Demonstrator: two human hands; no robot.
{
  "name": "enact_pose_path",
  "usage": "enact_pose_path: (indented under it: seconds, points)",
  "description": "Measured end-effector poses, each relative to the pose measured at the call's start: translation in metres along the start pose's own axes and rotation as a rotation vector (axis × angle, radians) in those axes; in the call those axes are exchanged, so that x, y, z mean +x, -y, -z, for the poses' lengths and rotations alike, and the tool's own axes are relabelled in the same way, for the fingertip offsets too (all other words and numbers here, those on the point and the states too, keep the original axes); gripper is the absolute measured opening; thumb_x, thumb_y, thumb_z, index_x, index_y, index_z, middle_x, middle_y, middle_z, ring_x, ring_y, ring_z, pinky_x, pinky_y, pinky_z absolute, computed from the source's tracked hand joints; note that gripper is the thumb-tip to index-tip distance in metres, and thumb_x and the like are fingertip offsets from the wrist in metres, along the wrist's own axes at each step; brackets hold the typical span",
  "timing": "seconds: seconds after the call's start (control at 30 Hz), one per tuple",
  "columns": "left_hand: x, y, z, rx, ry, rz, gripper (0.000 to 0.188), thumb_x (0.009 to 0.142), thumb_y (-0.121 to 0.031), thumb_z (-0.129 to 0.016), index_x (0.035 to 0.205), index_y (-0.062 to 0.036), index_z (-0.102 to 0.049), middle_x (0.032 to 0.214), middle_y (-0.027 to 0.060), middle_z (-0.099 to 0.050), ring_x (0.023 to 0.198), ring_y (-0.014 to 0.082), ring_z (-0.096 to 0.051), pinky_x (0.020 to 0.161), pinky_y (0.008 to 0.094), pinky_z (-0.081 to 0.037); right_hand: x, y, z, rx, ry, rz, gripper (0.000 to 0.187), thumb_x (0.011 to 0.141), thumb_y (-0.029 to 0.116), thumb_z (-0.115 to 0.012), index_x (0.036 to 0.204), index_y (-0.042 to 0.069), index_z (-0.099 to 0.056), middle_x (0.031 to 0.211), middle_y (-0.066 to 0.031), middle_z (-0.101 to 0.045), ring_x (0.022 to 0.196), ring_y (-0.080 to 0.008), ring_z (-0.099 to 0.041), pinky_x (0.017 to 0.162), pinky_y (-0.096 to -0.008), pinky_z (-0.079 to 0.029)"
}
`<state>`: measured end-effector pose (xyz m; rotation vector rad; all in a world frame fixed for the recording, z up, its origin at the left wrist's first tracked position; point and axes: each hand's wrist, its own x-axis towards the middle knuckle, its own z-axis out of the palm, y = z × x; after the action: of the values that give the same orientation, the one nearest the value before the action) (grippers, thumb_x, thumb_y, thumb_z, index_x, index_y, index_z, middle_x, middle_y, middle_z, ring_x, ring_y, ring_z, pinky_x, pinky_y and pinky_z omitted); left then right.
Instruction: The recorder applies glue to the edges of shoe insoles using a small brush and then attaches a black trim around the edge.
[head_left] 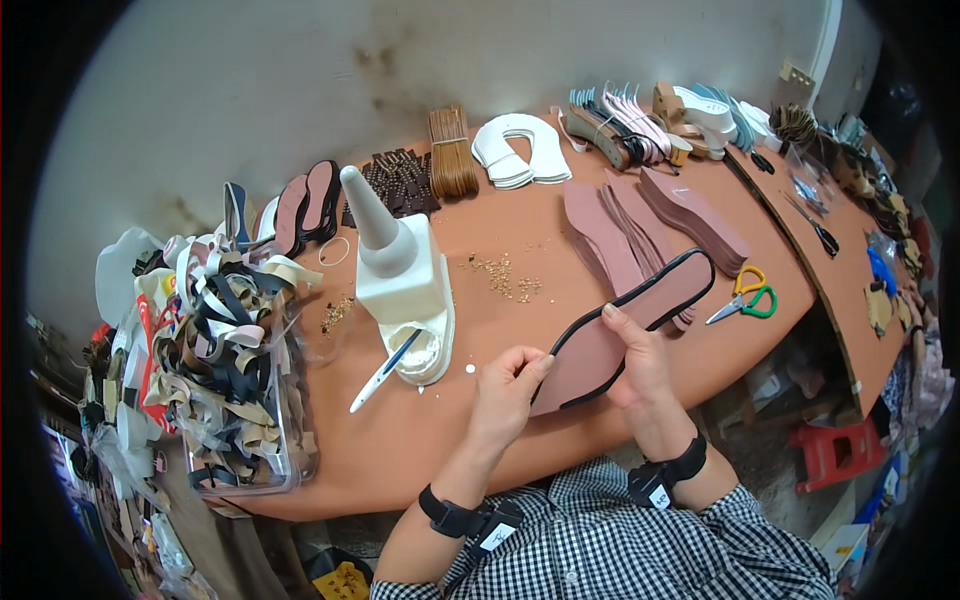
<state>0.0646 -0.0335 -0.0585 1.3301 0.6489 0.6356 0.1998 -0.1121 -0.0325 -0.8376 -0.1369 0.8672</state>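
A pink insole [640, 325] with a black strip along its edge is held up over the front of the table, tilted to the upper right. My right hand [642, 370] grips its right side, thumb on the pink face. At its lower left, my left hand [512, 390] pinches the black edging [541, 376] between thumb and fingers. Left of my hands stands a white glue pot [400, 285] with a tall cone on top. A brush [385, 371] with a white handle rests across its open front cup [420, 357]. Stacked pink insoles [600, 225] lie just beyond the held one.
Scissors [742, 295] with yellow and green handles lie at right. A clear bin [290, 440] heaped with straps stands at left. Tan strips [453, 155], white U-shaped pieces [522, 145] and sandal parts line the back. A red stool [838, 455] is below right.
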Motion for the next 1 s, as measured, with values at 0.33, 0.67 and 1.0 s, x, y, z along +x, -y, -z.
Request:
enact_pose_path:
  seconds: [0.33, 0.67, 1.0]
  points:
    - [-0.015, -0.002, 0.009, -0.064, 0.007, 0.077, 0.017, 0.085, -0.016, -0.056, 0.080, -0.0003, -0.059, 0.064, -0.0051, -0.051, 0.057, 0.0023, -0.043, 0.049, 0.0181, -0.036, -0.004, -0.011, 0.002, 0.012, 0.004, -0.082, 0.015, 0.077, 0.007, -0.062, 0.090, 0.003, -0.056, 0.084, -0.0053, -0.059, 0.078, -0.0166, -0.057, 0.073, -0.0312, -0.048]
    - [-0.008, 0.002, 0.009, 0.090, 0.057, -0.016, 0.020, 0.085, -0.019, -0.056, 0.080, -0.0001, -0.059, 0.069, -0.0027, -0.055, 0.061, 0.0039, -0.047, 0.054, 0.0195, -0.040, -0.009, -0.014, 0.000, -0.031, 0.061, -0.124, 0.014, 0.080, 0.010, -0.060, 0.092, 0.004, -0.056, 0.085, -0.0055, -0.059, 0.077, -0.0176, -0.058, 0.071, -0.0318, -0.049]
    - [-0.027, 0.013, 0.019, 0.067, 0.014, -0.013, 0.020, 0.083, -0.019, -0.058, 0.076, 0.0001, -0.058, 0.065, -0.0021, -0.055, 0.059, 0.0052, -0.047, 0.054, 0.0216, -0.040, 0.000, -0.024, 0.009, 0.013, 0.036, -0.126, 0.023, 0.081, 0.012, -0.059, 0.102, 0.004, -0.054, 0.094, -0.0058, -0.059, 0.086, -0.0182, -0.057, 0.078, -0.0331, -0.046]
